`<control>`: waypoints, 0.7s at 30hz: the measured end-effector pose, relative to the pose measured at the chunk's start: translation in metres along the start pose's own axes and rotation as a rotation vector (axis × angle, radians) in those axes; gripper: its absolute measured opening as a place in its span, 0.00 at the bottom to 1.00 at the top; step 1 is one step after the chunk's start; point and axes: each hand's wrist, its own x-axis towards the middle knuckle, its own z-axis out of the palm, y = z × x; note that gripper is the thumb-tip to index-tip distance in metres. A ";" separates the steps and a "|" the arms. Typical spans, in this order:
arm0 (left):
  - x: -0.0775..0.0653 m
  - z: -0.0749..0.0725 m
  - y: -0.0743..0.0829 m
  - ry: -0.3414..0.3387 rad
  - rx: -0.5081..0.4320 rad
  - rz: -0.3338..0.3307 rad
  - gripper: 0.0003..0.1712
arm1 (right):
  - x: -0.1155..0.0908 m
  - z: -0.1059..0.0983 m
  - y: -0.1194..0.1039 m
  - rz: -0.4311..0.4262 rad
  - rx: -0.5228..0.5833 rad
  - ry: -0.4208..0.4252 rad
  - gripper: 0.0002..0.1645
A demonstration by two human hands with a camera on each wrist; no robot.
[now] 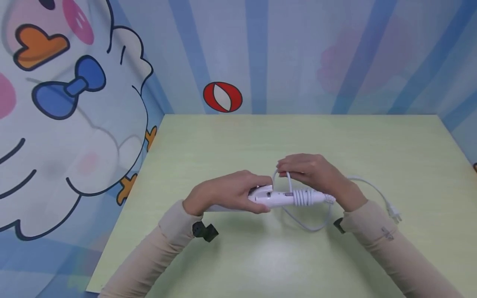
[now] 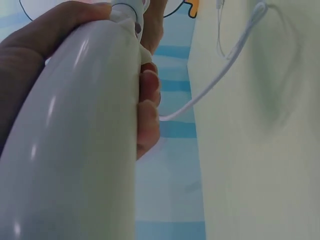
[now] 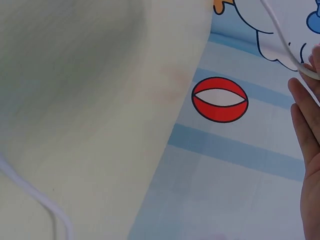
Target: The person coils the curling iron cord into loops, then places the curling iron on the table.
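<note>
My left hand (image 1: pixel 234 191) grips a white curling iron (image 1: pixel 275 200) from above, its thumb along the near side. In the left wrist view the smooth, wide white body (image 2: pixel 85 130) fills the left side, with fingertips (image 2: pixel 148 125) curled around its edge. Several turns of white cord (image 1: pixel 303 197) are wound around the narrow end, which points right. Above that end, my right hand (image 1: pixel 316 171) pinches a raised loop of cord at its fingertips. In the right wrist view its fingers are nearly straight, with the cord (image 3: pixel 287 47) running to them.
A slack bend of cord (image 1: pixel 313 229) hangs in front of the curling iron. Beyond the right wrist, the cord's tail ends in a plug (image 1: pixel 394 213) on the pale green table (image 1: pixel 261 265). A cartoon-printed backdrop (image 1: pixel 290 54) stands behind and to the left.
</note>
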 end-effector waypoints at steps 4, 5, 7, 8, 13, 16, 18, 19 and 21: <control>0.001 0.003 -0.003 -0.012 0.020 -0.015 0.17 | 0.001 -0.005 0.001 0.051 -0.028 -0.063 0.16; 0.002 0.004 -0.005 -0.012 0.032 -0.025 0.17 | 0.001 -0.006 0.002 0.054 -0.036 -0.072 0.16; 0.002 0.005 -0.007 -0.019 0.056 -0.044 0.17 | 0.003 -0.008 0.002 0.047 -0.056 -0.090 0.14; 0.003 0.006 -0.008 -0.024 0.067 -0.054 0.17 | 0.004 -0.009 0.003 0.040 -0.069 -0.100 0.14; 0.004 0.008 -0.014 -0.051 0.095 -0.091 0.17 | 0.010 -0.014 0.003 -0.001 -0.155 -0.164 0.11; 0.006 0.009 -0.015 -0.058 0.103 -0.112 0.16 | 0.013 -0.016 0.003 -0.027 -0.207 -0.186 0.11; 0.007 0.009 -0.016 -0.062 0.108 -0.130 0.15 | 0.015 -0.018 0.003 -0.046 -0.239 -0.193 0.10; 0.007 0.009 -0.016 -0.063 0.109 -0.141 0.15 | 0.016 -0.018 0.003 -0.056 -0.253 -0.196 0.09; 0.008 0.009 -0.017 -0.064 0.114 -0.162 0.15 | 0.019 -0.019 0.004 -0.067 -0.277 -0.200 0.09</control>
